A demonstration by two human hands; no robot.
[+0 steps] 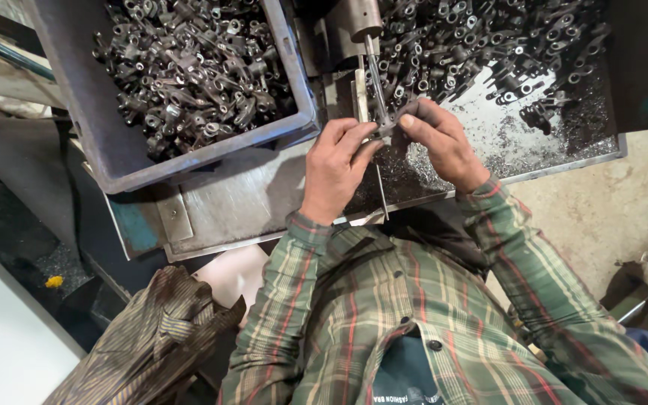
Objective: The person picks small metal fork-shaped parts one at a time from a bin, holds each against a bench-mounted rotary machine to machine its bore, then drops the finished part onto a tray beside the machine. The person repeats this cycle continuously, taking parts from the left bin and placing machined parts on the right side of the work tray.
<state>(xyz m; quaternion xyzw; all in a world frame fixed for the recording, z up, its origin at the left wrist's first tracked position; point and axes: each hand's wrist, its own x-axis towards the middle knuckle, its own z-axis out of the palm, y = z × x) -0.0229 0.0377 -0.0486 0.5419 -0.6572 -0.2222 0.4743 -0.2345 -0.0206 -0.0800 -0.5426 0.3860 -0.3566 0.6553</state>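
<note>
Bare concrete floor (601,217); worn metal workbench (241,202); dim light.

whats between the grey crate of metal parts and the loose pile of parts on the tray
In the head view, a drill spindle with its thin bit stands between the crate and the pile.

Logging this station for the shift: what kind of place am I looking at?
Most likely a small metalworking shop. A grey crate holds dark forged metal parts, a drill spindle comes down between both hands, and metal swarf litters the steel tray.
</note>
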